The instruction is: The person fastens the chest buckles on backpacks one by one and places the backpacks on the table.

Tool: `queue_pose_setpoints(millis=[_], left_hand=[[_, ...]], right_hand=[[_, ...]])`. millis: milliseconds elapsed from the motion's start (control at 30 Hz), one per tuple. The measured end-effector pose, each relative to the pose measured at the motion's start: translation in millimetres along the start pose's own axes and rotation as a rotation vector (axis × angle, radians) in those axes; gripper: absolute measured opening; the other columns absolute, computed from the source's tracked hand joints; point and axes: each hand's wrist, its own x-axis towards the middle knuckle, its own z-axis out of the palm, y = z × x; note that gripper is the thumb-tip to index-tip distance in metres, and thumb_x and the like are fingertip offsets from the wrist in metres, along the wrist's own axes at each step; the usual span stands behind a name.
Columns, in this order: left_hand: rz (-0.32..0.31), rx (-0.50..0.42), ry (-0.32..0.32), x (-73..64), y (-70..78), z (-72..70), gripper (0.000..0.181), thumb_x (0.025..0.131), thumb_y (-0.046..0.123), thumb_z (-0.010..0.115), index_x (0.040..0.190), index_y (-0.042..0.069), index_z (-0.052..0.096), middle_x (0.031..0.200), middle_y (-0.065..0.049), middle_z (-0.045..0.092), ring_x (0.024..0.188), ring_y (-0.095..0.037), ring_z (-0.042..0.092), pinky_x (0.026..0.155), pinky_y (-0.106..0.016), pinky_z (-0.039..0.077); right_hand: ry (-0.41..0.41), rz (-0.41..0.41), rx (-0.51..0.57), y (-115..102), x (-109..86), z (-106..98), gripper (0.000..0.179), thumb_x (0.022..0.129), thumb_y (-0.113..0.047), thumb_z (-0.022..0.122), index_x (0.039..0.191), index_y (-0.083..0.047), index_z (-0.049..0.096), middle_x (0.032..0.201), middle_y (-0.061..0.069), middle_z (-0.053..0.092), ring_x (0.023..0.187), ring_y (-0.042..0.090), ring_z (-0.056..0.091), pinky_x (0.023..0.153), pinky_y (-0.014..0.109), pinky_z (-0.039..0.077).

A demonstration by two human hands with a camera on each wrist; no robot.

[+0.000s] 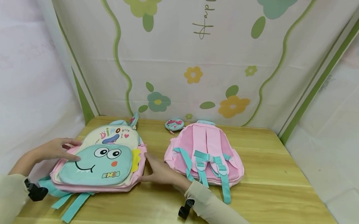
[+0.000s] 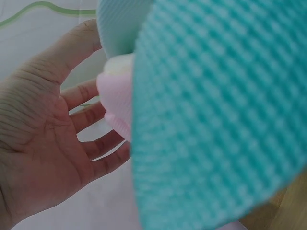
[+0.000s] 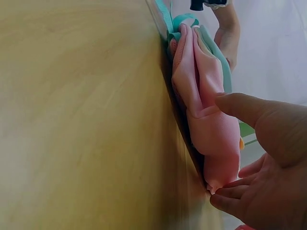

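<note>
A child's dinosaur backpack (image 1: 96, 163) lies front up on the left of the table, pink at the sides with a teal face pocket. My left hand (image 1: 51, 150) is at its left side, thumb on the pocket, fingers spread along the pink edge. The left wrist view shows those fingers nearly straight, with a teal strap (image 2: 220, 115) covering much of the frame. At the backpack's lower right side, my right hand (image 1: 165, 171) touches the pink side panel (image 3: 218, 136) with thumb and fingertips extended.
Right of my right hand, a pink backpack (image 1: 209, 153) lies with its shoulder straps up and teal webbing trailing forward. A small round teal pouch (image 1: 174, 124) sits behind it. Printed curtain (image 1: 170, 51) hangs at the wooden table's (image 1: 272, 196) back edge.
</note>
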Motion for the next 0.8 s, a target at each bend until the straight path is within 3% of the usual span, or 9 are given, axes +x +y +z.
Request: queue_pose_setpoints(millis=[300,600,800], left_hand=[[-0.016,-0.014,-0.026,3.4,-1.5,1.2,0.076,0.088,0.043,0.077,0.144,-0.003,0.052,0.138,-0.032,0.055,0.114,-0.044,0.056,0.083,-0.052,0.054],[-0.029,-0.037,-0.037,2.0,-2.4,3.3,0.076,0.089,0.043,0.076,0.145,-0.002,0.052,0.138,-0.031,0.055,0.113,-0.041,0.056,0.082,-0.047,0.054],[-0.045,-0.038,-0.061,2.9,-0.7,0.7,0.078,0.089,0.044,0.075,0.146,-0.003,0.049,0.139,-0.032,0.053,0.113,-0.041,0.055,0.082,-0.048,0.054]], right_hand=[[0.001,-0.040,0.028,1.4,-2.0,2.3,0.115,0.090,-0.048,0.076,0.165,-0.014,-0.004,0.172,0.005,0.007,0.157,0.016,0.015,0.127,0.038,0.021],[-0.008,-0.006,0.028,-0.7,-6.8,6.2,0.115,0.090,-0.053,0.073,0.164,-0.014,-0.005,0.172,0.005,0.007,0.156,0.016,0.017,0.127,0.037,0.023],[0.025,-0.030,0.068,-1.6,-5.7,5.7,0.111,0.091,-0.053,0.072,0.165,-0.017,-0.004,0.172,0.001,0.012,0.156,0.016,0.020,0.126,0.039,0.024]])
